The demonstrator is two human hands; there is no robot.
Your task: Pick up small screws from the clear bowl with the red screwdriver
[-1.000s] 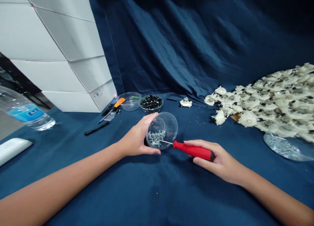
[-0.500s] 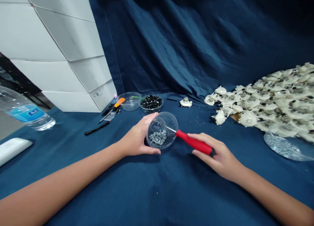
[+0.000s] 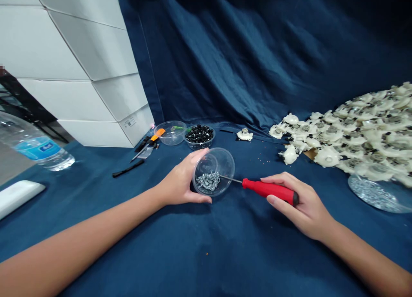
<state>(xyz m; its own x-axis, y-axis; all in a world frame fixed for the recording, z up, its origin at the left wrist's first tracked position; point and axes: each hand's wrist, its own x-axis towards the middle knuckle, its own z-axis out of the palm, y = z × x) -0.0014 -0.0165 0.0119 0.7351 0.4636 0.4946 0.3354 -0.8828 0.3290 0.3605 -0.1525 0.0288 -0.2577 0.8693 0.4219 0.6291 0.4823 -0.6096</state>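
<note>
Beyond the tub (image 3: pixel 222 162), black parts (image 3: pixel 199 134), white parts (image 3: pixel 363 138)

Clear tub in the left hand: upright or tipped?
Tipped: the left hand holds the clear tub with its mouth turned toward the camera, screws bunched low inside.

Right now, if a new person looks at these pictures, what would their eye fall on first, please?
The eye goes first to the red-handled screwdriver in the right hand, at centre, its thin metal shaft reaching over a clear plastic bowl of silver screws held by the left hand. To the right, a large heap of cream-white plastic parts spreads across the dark blue cloth.
</note>
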